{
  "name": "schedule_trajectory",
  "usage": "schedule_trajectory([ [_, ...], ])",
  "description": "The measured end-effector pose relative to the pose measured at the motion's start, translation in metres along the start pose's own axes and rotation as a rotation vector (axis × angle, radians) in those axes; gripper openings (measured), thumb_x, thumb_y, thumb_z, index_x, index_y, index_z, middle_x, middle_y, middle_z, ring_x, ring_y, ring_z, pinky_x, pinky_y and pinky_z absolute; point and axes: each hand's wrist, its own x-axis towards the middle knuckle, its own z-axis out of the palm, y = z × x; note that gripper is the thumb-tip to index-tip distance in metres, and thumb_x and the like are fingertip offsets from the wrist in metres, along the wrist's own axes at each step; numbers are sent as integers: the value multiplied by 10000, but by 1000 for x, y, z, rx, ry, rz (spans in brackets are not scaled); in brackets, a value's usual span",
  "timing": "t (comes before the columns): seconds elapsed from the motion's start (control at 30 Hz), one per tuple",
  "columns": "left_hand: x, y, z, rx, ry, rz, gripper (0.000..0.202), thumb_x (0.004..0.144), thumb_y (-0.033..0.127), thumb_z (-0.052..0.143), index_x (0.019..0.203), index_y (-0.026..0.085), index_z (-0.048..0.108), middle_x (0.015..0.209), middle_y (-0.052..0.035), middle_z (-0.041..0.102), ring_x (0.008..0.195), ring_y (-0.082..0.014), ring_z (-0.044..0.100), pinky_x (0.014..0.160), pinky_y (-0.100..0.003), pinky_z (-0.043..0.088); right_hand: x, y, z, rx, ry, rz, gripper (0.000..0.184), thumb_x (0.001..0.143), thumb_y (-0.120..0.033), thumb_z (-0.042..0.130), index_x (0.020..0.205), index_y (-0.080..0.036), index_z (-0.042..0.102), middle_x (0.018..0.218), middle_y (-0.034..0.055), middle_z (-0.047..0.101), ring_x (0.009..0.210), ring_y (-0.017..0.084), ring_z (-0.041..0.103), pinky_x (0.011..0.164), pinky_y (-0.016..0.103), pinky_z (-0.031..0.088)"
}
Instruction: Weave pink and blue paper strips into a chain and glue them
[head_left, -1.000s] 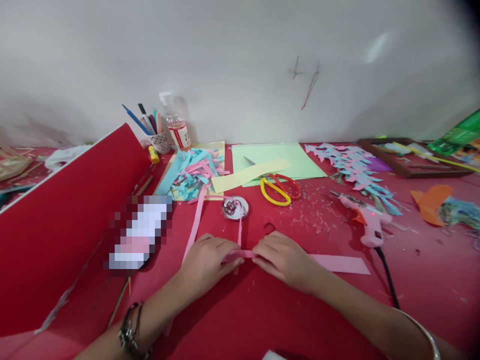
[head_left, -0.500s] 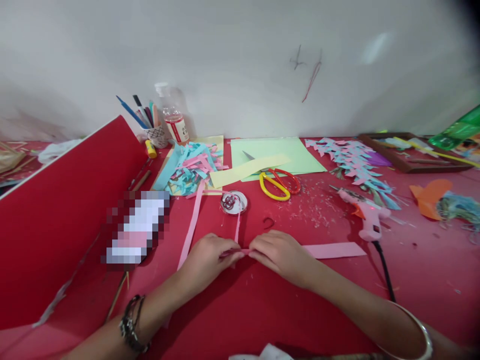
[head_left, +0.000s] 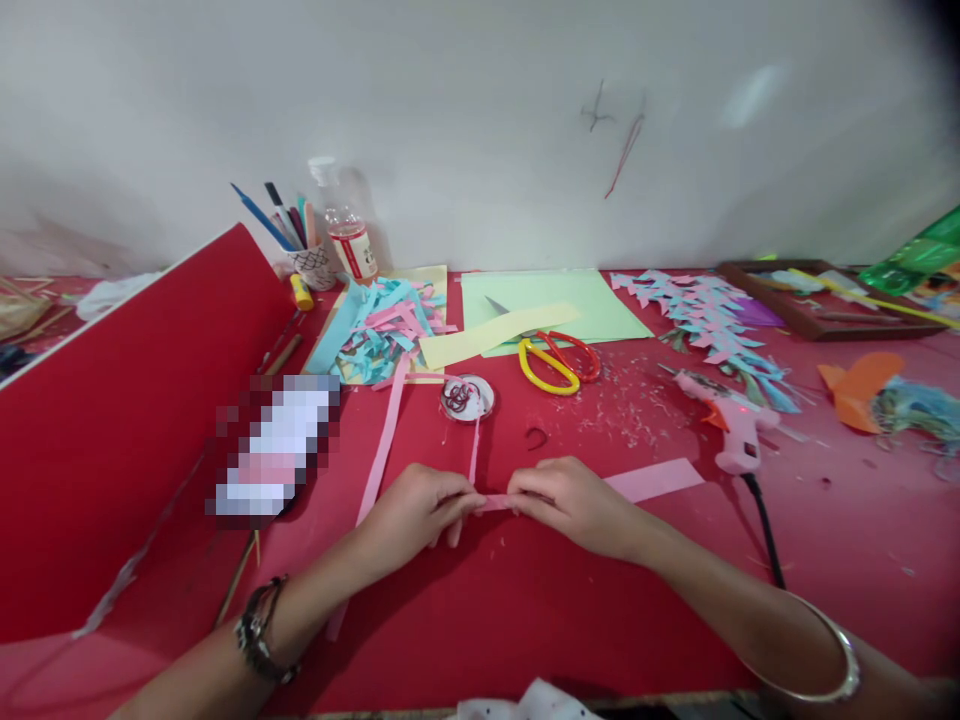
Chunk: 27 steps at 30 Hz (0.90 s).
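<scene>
A red surface [head_left: 465, 620] fills the lower part of the view. Over its left side leans a large red board [head_left: 135, 430] with a white upper edge. Two bare forearms slant inward from the bottom corners, the left with a dark bracelet [head_left: 262, 630] at the wrist, the right with a pale bangle [head_left: 847, 660]. The left hand [head_left: 420, 510] and right hand [head_left: 574, 505] are low over the middle, backs upward, knuckles bent, fingertips facing each other with a short gap between. Light green sheets [head_left: 600, 320] lie flat near the wall. The pink strip [head_left: 496, 502] is between the hands, the fingers of each clamped on it; a wider, flat pink length shows beyond the right hand. A second pink strip [head_left: 386, 440] runs beneath the left forearm. The phone [head_left: 281, 440] on the left is pixelated, its screen unreadable. A clear bottle [head_left: 352, 240] at the back bears a red and white label, its print too small to read. On the right rests a pink glue gun [head_left: 739, 430]. Scissors [head_left: 534, 340] with one yellow and one red handle lie nearer the middle. Beyond the hands are a small round dish [head_left: 469, 398] and a dark curl [head_left: 536, 437].
</scene>
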Motion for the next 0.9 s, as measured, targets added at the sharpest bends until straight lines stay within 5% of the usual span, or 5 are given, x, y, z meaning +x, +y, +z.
schedule_trajectory([
  [0.2, 2, -4, -2, -26, 59, 81, 185, 794, 293, 492, 754, 155, 610, 596, 32, 589, 550, -66, 509, 529, -137, 346, -1, 4, -4, 201, 17, 32, 274, 850, -287, 396, 691, -149, 572, 619, -4, 587, 556, 75, 491, 536, 180, 292],
  [0.47, 2, -4, -2, -15, 36, -3, 301, 821, 333, 425, 644, 142, 575, 517, 34, 565, 419, -44, 444, 452, -134, 322, -2, 3, -2, 128, 35, 65, 349, 832, -432, 392, 780, -165, 612, 673, 16, 622, 599, 101, 528, 544, 199, 287],
  [0.73, 1, -5, -2, -129, -19, -51, 328, 834, 343, 384, 640, 141, 554, 465, 47, 539, 353, -33, 412, 420, -130, 327, 0, 5, -4, 114, -11, -11, 327, 858, -342, 383, 686, -155, 589, 618, 3, 592, 566, 84, 495, 539, 197, 273],
  [0.9, 1, -5, 1, -123, 91, 31, 148, 763, 281, 517, 849, 179, 581, 619, 47, 563, 478, -48, 464, 476, -140, 348, -3, 3, -7, 209, -19, 5, 250, 843, -235, 412, 675, -149, 576, 589, -21, 558, 557, 62, 479, 556, 171, 290],
])
